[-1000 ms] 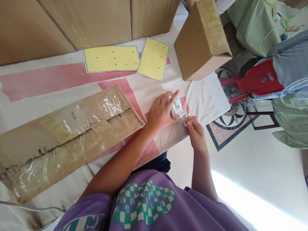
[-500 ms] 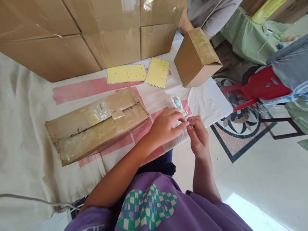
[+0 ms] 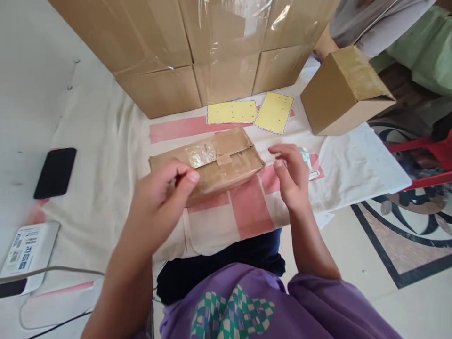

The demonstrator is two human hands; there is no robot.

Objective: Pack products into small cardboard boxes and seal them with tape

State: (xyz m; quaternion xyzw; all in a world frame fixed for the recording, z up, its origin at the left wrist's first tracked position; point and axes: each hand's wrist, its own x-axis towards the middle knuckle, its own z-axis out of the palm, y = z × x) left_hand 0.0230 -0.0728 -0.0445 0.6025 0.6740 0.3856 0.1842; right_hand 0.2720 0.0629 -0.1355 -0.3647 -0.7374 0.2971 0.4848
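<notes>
A long taped cardboard box lies on the cloth-covered table in front of me, its top seam partly covered by clear tape. Over its left end, my left hand is closed in a pinch, thumb against fingertips; whatever is between them, if anything, I cannot make out. Past the box's right end, my right hand is held with thumb and fingers apart and nothing visible between them. A small white object with a teal label, looking like a tape dispenser, is partly hidden behind the right hand.
Large stacked cartons line the back, with two yellow wavy-edged cards before them. A person's arm is behind a smaller carton. A black phone and a white device with a cable lie left.
My hands, together near the white object before, have separated; the left moved left over the box. My view has turned left, bringing the phone and white device into sight.
</notes>
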